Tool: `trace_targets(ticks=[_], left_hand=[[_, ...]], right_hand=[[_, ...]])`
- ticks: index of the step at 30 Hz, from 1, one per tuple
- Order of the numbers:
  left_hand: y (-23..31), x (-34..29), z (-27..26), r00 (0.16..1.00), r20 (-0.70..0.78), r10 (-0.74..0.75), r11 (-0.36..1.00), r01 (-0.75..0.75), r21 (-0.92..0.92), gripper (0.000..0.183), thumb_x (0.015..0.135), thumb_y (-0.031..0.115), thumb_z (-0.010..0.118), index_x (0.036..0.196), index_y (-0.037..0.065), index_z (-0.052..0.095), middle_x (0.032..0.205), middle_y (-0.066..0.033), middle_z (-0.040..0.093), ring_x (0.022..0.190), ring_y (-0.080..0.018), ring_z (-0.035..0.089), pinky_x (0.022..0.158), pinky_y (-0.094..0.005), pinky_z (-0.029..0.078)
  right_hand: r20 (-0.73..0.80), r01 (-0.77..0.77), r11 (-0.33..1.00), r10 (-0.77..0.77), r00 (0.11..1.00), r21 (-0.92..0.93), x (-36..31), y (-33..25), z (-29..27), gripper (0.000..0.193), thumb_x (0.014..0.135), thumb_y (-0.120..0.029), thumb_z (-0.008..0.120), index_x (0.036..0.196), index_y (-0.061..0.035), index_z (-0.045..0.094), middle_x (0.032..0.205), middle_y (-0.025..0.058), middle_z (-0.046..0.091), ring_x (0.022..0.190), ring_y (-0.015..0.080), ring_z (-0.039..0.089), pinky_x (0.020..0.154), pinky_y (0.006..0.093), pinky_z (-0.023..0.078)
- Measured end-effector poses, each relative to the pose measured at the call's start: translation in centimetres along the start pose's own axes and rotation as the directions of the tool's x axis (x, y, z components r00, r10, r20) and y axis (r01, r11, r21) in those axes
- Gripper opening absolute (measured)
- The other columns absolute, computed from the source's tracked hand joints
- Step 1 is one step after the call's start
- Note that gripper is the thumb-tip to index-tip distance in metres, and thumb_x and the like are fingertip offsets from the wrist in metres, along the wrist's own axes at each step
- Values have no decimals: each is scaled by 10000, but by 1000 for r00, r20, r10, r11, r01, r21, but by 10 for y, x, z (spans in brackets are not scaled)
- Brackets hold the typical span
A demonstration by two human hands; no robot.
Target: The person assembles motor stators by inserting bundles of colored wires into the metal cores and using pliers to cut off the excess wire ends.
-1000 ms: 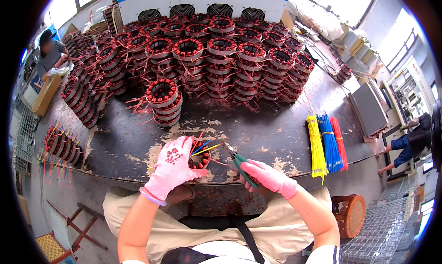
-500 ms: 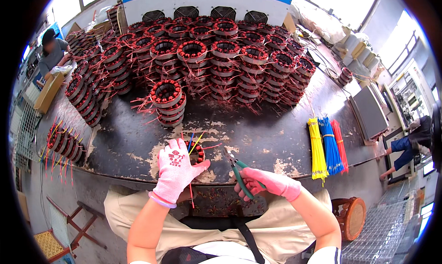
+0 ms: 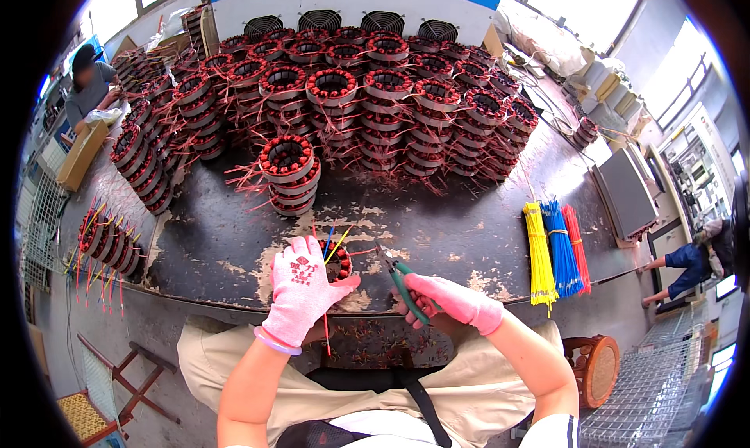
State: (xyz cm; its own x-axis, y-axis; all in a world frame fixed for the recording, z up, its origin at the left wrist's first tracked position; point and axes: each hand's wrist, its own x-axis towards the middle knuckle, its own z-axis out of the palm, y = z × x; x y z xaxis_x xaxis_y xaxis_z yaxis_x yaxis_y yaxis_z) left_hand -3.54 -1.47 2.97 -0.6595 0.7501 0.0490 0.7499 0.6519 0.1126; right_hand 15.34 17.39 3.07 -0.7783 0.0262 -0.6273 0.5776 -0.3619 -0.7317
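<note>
In a pink glove, my left hand [image 3: 301, 288] lies over a motor stator [image 3: 342, 262] at the table's near edge, fingers together on its left side and thumb out to the right. Red, blue and yellow leads stick up from this ring, and one red lead points right. Part of the ring is hidden under the palm. My right hand [image 3: 449, 298], also gloved, grips green-handled pliers [image 3: 402, 280]. Their jaws point up and left, close to the tip of the right-pointing red lead; whether they touch it I cannot tell.
A short stator stack [image 3: 289, 174] stands ahead, before many taller stacks [image 3: 387, 112]. Finished-looking stators with coloured leads [image 3: 109, 241] lie at left. Yellow [image 3: 541, 253], blue [image 3: 561, 249] and red wire bundles [image 3: 576, 249] lie right. A person [image 3: 90, 92] sits far left; another [image 3: 695, 257] is far right.
The pliers have moved slightly up and left, bringing their jaws nearer the red lead. My left hand stays on the stator, its fingers a little shifted.
</note>
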Motion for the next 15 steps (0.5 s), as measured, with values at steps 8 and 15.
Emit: trace_targets(ticks=[8, 15], left_hand=[[0, 1, 1, 1000, -1, 0, 1000, 0, 4, 1020, 699, 715, 749, 1300, -78, 524, 1183, -199, 599, 1085, -329, 627, 937, -436, 482], [-41, -12, -11, 997, 31, 68, 996, -66, -60, 997, 689, 649, 785, 1346, -52, 518, 1177, -195, 584, 1074, -352, 619, 931, -446, 484]], right_hand=[[-117, 81, 982, -101, 988, -168, 0, 5, 10, 457, 1037, -457, 515, 1209, -35, 559, 921, 39, 626, 753, 117, 606, 661, 277, 521], [-211, 113, 908, -213, 954, -404, -23, -7, 1, 566, 1040, -401, 534, 1438, -3, 466, 1092, 104, 624, 958, 162, 612, 841, 322, 512]])
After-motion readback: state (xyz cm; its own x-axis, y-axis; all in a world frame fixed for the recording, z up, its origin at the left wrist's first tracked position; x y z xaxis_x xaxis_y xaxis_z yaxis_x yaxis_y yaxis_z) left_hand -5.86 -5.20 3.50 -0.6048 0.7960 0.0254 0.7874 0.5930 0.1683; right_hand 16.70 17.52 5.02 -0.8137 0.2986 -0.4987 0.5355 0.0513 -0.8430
